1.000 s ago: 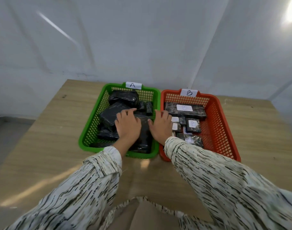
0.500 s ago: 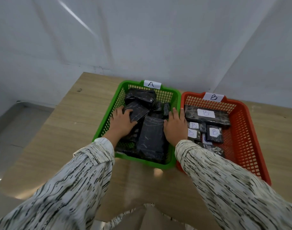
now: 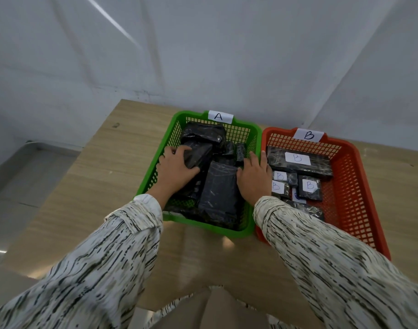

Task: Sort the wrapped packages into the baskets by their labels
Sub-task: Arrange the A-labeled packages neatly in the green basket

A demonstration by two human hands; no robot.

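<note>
In the head view, both hands are down in the green basket marked A, among black wrapped packages. The left hand lies with fingers spread over a package; the right hand rests open-fingered beside a long package, at the wall shared with the orange basket, where B-labelled packages lie. The film looks glossy and probably slippery, the contents likely light and stiff; pinching across the short edges seems safest. The baskets sit touching on a pale wooden table set against a plain white wall.
</note>
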